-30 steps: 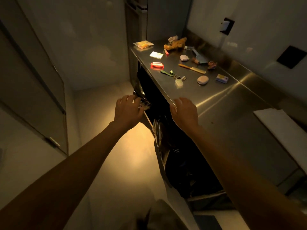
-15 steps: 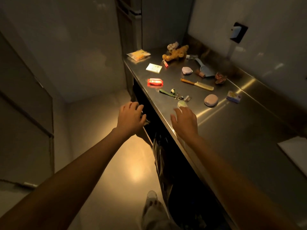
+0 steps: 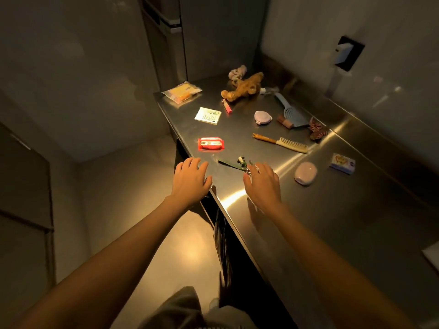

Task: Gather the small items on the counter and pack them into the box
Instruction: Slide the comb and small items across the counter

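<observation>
Both grips, left hand [image 3: 190,180] and right hand [image 3: 262,184], loosely spread above counter [image 3: 320,222].

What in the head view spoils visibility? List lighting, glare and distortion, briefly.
Head view: dim, warm light, with the walls and far corners murky; bright glare streaks on the steel counter beside the right hand; a yellow glow on the floor under the left hand; wide-angle bending stretches the forearms and tilts the walls.

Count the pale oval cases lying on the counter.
2. One oval case lies mid-counter beside the blue brush; the other oval case lies nearer, right of the right hand.
</observation>
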Available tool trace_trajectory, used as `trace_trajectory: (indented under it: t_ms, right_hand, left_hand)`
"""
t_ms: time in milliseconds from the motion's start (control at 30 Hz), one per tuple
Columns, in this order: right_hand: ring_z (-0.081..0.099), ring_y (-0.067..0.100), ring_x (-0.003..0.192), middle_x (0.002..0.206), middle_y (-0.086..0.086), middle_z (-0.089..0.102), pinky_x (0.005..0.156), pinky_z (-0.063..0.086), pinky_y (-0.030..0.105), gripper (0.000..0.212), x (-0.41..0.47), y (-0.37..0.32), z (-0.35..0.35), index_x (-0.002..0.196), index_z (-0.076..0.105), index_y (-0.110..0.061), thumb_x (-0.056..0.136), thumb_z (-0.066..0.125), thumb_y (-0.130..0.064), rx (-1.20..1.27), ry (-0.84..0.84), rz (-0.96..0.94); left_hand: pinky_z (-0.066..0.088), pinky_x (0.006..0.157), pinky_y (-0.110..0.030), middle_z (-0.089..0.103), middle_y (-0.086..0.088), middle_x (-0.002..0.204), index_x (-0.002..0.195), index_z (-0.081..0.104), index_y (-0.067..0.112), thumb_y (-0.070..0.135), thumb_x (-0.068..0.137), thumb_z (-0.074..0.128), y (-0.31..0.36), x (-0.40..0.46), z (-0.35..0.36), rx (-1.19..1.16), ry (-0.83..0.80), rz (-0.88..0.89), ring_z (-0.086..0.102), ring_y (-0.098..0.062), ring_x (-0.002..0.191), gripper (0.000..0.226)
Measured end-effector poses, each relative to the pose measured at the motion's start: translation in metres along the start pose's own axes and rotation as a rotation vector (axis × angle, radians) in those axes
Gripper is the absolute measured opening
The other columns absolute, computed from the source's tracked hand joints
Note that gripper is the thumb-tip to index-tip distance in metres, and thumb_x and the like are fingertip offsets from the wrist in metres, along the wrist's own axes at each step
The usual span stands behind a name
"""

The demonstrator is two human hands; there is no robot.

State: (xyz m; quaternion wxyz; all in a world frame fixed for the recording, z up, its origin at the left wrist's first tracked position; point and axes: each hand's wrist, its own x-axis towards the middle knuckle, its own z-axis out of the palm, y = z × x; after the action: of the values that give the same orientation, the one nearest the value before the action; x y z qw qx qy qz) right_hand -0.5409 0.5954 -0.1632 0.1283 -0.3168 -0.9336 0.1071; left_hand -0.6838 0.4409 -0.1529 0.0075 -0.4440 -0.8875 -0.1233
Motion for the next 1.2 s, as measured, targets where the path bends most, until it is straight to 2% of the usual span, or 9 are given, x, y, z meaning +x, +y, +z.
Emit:
trace_trajectory:
  t_ms: [333, 433, 567, 733, 833, 933, 1067, 1133, 1200]
  right_hand:
    - [0.031, 0.021, 0.134, 0.142, 0.005, 0.042, 0.108, 0.026, 0.038, 0.041, 0.055, -0.018, 0.037, 0.138, 0.043, -0.021, 0.100, 0.036, -0.036, -0.039, -0.070, 0.187]
    - [0.020, 0.023, 0.142, 0.152, 0.005, 0.030, 0.112, 0.020, 0.040, 0.046, 0.076, -0.025, 0.046, 0.143, 0.036, -0.022, 0.101, 0.033, -0.038, -0.065, -0.095, 0.286]
    - [0.015, 0.026, 0.144, 0.155, 0.008, 0.025, 0.116, 0.018, 0.044, 0.050, 0.096, -0.031, 0.063, 0.146, 0.031, -0.023, 0.100, 0.031, -0.041, -0.120, -0.147, 0.365]
    - [0.016, 0.030, 0.144, 0.154, 0.011, 0.026, 0.114, 0.012, 0.047, 0.050, 0.099, -0.034, 0.074, 0.145, 0.035, -0.021, 0.099, 0.032, -0.042, -0.168, -0.131, 0.466]
    - [0.014, 0.029, 0.144, 0.154, 0.010, 0.025, 0.114, 0.008, 0.049, 0.051, 0.093, -0.028, 0.079, 0.145, 0.035, -0.023, 0.099, 0.029, -0.046, -0.202, -0.164, 0.514]
    - [0.019, 0.030, 0.142, 0.152, 0.011, 0.031, 0.114, 0.013, 0.051, 0.053, 0.083, -0.019, 0.082, 0.143, 0.038, -0.023, 0.099, 0.027, -0.050, -0.236, -0.173, 0.537]
    - [0.040, 0.034, 0.132, 0.139, 0.014, 0.049, 0.107, 0.028, 0.052, 0.059, 0.072, -0.011, 0.091, 0.134, 0.052, -0.022, 0.094, 0.022, -0.054, -0.268, -0.136, 0.585]
    - [0.042, 0.034, 0.131, 0.138, 0.014, 0.050, 0.105, 0.031, 0.051, 0.058, 0.066, -0.007, 0.099, 0.133, 0.053, -0.022, 0.096, 0.023, -0.054, -0.285, -0.116, 0.607]
    - [0.042, 0.033, 0.132, 0.139, 0.014, 0.050, 0.106, 0.030, 0.049, 0.051, 0.058, -0.005, 0.108, 0.135, 0.052, -0.023, 0.099, 0.030, -0.052, -0.316, -0.031, 0.604]
  left_hand:
    - [0.030, 0.109, -0.049, 0.047, -0.012, 0.141, 0.133, 0.050, 0.013, 0.036, 0.093, 0.052, -0.025, 0.100, 0.037, -0.015, -0.051, 0.218, 0.040, -0.032, 0.132, 0.046]
    - [0.024, 0.112, -0.051, 0.041, -0.013, 0.147, 0.137, 0.046, 0.015, 0.037, 0.095, 0.048, -0.039, 0.134, 0.045, -0.036, -0.079, 0.274, 0.033, -0.035, 0.137, 0.047]
    - [0.021, 0.113, -0.055, 0.035, -0.013, 0.151, 0.141, 0.043, 0.017, 0.039, 0.097, 0.044, -0.056, 0.168, 0.060, -0.039, -0.152, 0.341, 0.027, -0.037, 0.140, 0.049]
    - [0.027, 0.108, -0.055, 0.043, -0.014, 0.144, 0.136, 0.047, 0.015, 0.048, 0.094, 0.024, -0.074, 0.192, 0.082, -0.060, -0.238, 0.466, 0.036, -0.039, 0.133, 0.058]
    - [0.033, 0.104, -0.051, 0.048, -0.014, 0.139, 0.134, 0.048, 0.014, 0.046, 0.096, 0.022, -0.078, 0.199, 0.093, -0.101, -0.273, 0.560, 0.042, -0.037, 0.128, 0.056]
    - [0.036, 0.103, -0.050, 0.049, -0.014, 0.138, 0.135, 0.050, 0.013, 0.040, 0.098, 0.030, -0.078, 0.202, 0.102, -0.127, -0.259, 0.624, 0.045, -0.036, 0.125, 0.049]
    - [0.039, 0.099, -0.049, 0.051, -0.017, 0.135, 0.133, 0.052, 0.010, 0.021, 0.093, 0.057, -0.075, 0.204, 0.109, -0.167, -0.185, 0.676, 0.049, -0.038, 0.121, 0.042]
    - [0.039, 0.099, -0.049, 0.051, -0.018, 0.135, 0.133, 0.051, 0.010, 0.022, 0.094, 0.056, -0.077, 0.205, 0.113, -0.193, -0.170, 0.667, 0.048, -0.037, 0.121, 0.042]
    - [0.038, 0.101, -0.048, 0.050, -0.015, 0.136, 0.134, 0.050, 0.012, 0.031, 0.099, 0.045, -0.082, 0.206, 0.115, -0.202, -0.161, 0.641, 0.047, -0.035, 0.123, 0.040]
